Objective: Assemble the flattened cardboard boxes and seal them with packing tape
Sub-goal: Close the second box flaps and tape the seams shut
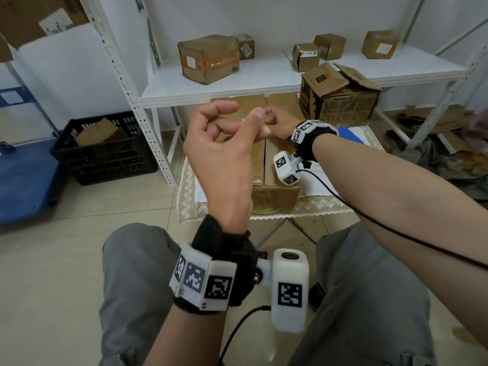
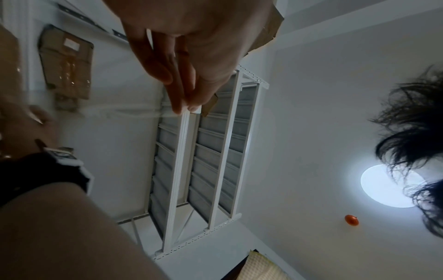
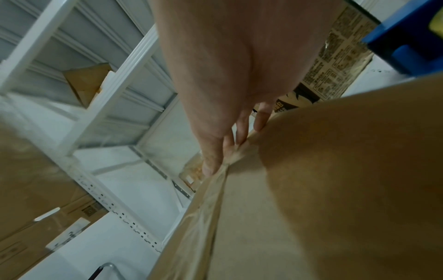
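Nearest the camera, the left hand [image 1: 219,154] is raised palm-up above the lap. Its grip is nearly closed: thumb and fingers [image 2: 177,98] pinch one end of a strip of clear packing tape [image 1: 244,118]. The strip runs roughly level, left to right, across to the right hand [image 1: 277,122]; only faint glints mark it.

Below and beyond the left hand, a cardboard box [image 1: 274,175] stands on a small table [image 1: 317,204] with a lace-edged cloth. Its long axis points away from the person, and the seam between its two closed top flaps runs the same way. Clear tape already lies along part of that seam [image 3: 206,208].

The right hand reaches over the far end of the box. Its grip is curled, fingertips [image 3: 210,166] pinching the tape at the flap edge.

Farther off, a white metal shelf [image 1: 237,85] carries several taped parcels [image 1: 208,58] and an opened printed carton [image 1: 340,99]. To the left on the floor sits a black crate [image 1: 105,151] holding flattened cardboard.
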Demonstrator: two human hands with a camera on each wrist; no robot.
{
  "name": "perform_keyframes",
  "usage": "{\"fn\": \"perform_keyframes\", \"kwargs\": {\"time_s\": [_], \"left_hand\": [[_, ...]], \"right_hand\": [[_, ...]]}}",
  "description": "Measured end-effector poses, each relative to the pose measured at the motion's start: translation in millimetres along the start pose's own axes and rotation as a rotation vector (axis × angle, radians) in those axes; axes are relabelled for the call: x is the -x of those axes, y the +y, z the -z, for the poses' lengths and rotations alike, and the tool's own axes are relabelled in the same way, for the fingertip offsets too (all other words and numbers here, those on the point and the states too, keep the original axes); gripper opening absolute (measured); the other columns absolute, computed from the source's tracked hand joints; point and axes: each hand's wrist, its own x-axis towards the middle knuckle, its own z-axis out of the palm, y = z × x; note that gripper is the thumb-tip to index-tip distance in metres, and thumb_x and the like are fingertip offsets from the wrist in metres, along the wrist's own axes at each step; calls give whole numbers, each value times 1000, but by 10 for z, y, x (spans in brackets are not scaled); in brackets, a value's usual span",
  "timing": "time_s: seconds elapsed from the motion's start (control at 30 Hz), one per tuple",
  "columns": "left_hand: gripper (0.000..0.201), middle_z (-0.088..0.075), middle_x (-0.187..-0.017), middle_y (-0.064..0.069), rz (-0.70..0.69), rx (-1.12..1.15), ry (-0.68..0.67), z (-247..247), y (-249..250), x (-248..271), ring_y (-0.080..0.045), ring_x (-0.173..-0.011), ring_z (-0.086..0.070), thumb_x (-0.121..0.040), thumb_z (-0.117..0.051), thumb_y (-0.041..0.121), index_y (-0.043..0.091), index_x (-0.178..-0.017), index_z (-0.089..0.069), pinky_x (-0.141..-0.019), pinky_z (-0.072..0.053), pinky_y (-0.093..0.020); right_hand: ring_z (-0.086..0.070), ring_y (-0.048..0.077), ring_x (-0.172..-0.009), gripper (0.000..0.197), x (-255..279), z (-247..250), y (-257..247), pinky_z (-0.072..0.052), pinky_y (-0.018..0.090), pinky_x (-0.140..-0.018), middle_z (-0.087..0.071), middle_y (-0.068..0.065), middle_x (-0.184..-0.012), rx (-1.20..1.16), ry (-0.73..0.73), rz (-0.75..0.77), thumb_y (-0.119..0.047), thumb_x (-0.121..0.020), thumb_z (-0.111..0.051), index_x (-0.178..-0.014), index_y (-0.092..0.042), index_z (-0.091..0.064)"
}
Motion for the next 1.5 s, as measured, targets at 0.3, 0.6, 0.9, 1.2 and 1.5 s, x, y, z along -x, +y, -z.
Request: {"fn": "perform_keyframes", "kwargs": {"time_s": [0.3, 0.6, 0.9, 1.2, 1.5], "left_hand": [[25, -65, -87, -7, -31, -24, -15, 37, -146, -40, -23, -76, -65, -87, -78, 3, 5, -105, -61, -72, -58, -32], [21, -74, -75, -6, 52, 62, -67, -148, -106, -249, -22, -63, -74, -91, -75, 13, 6, -104, -60, -59, -53, -25], [19, -74, -79, -11, 130, 107, -78, -217, -120, -374, -20, -62, -71, -93, -72, 18, 6, -104, -61, -56, -53, -22], [23, -75, -83, -9, 226, 70, -90, -323, -166, -531, -18, -66, -74, -95, -71, 28, 9, -106, -62, -61, -58, -23], [29, -76, -87, -13, 246, 71, -74, -294, -191, -623, -22, -69, -74, -95, -71, 29, 7, -110, -62, -65, -61, -26]], "right_hand": [[-53, 23, -129, 48, -31, -83, 67, -40, 30, -104, -57, 11, -138, 29, 9, 11, -7, -99, -62, -144, -10, -47], [-55, 2, -97, 34, -414, -225, 370, -45, 23, -86, -60, -10, -111, -35, -27, 47, -31, -89, -73, -120, -26, -59], [-51, 4, -136, 104, -786, -347, 950, -41, 47, -116, -54, -17, -146, -39, -117, 84, -73, -59, -84, -148, -45, -39], [-26, 18, -152, 131, -119, -4, 287, -26, 51, -123, -22, -5, -168, 195, -288, 113, -89, -52, -77, -159, -41, -18], [-43, 27, -133, 106, -78, -82, -34, -44, 55, -106, -43, 1, -146, 432, -163, 176, -73, -50, -82, -144, -40, -45]]}}
